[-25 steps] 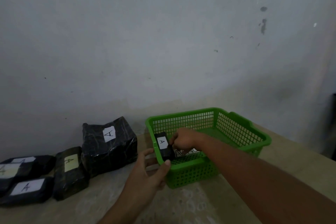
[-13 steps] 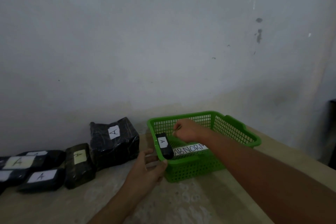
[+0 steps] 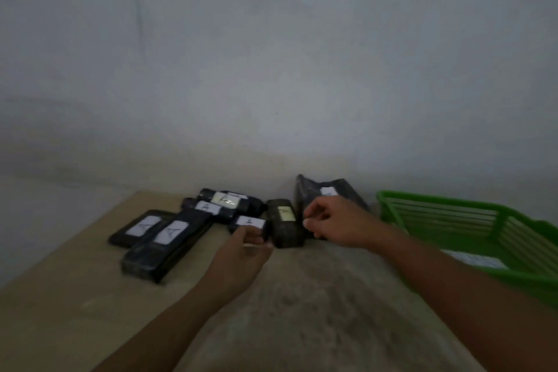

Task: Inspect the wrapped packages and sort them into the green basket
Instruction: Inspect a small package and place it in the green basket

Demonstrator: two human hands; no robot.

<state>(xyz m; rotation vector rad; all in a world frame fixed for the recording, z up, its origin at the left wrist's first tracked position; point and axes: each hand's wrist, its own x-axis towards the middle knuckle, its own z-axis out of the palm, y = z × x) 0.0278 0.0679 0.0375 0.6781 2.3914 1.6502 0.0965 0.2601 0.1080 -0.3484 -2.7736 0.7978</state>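
Observation:
The green basket (image 3: pixel 437 204) stands at the right edge of the view, with a white paper (image 3: pixel 478 260) lying inside it. Several black wrapped packages with white "A" labels lie in a group at the back left of the table. My left hand (image 3: pixel 241 254) has its thumb and fingers around the near end of a small black package (image 3: pixel 249 222). An olive-dark package (image 3: pixel 283 222) lies to the right of that one. My right hand (image 3: pixel 335 225) hovers with loosely curled fingers in front of the large black package (image 3: pixel 327 189) and holds nothing. Motion blurs the frame.
Two long black packages (image 3: pixel 164 243) lie at the left of the group, and two more (image 3: pixel 225 201) lie behind against the grey wall (image 3: pixel 271 69). The table's left edge (image 3: pixel 60 248) runs diagonally. Bare tabletop (image 3: pixel 302 296) lies between my forearms.
The view has swung left, so the basket now sits at the right edge. Both hands have left the basket and moved to the group of packages; the small package stays behind in the basket.

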